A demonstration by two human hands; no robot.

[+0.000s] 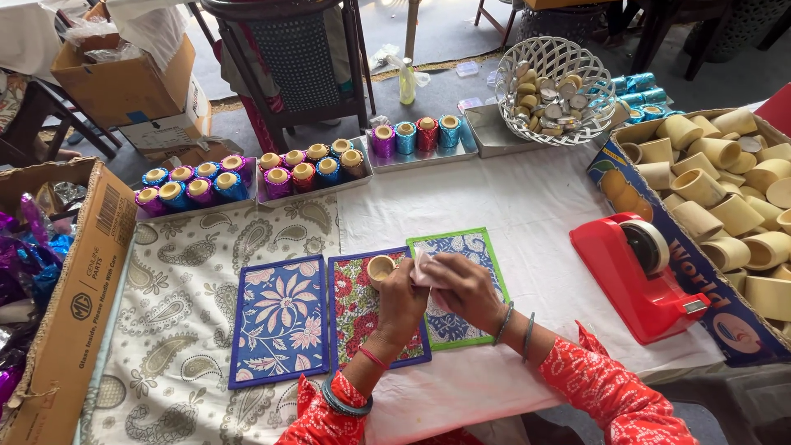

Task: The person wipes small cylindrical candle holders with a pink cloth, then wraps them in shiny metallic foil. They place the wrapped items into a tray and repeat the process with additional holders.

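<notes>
Two hands meet over the desk (544, 214): my left hand (401, 303) closes its grip on a small tan cup (381, 269), my right hand (465, 288) pinches pale tape (422, 265). Red tape dispenser (638, 276) at three o'clock; brown printed carton (70, 321) at nine.

Left hand (401, 301) hides the cup's (381, 269) side (partly).

cup (381, 268): small, tan, open end showing, tilted | sheet (422, 265): pale pink, beside cup
</notes>
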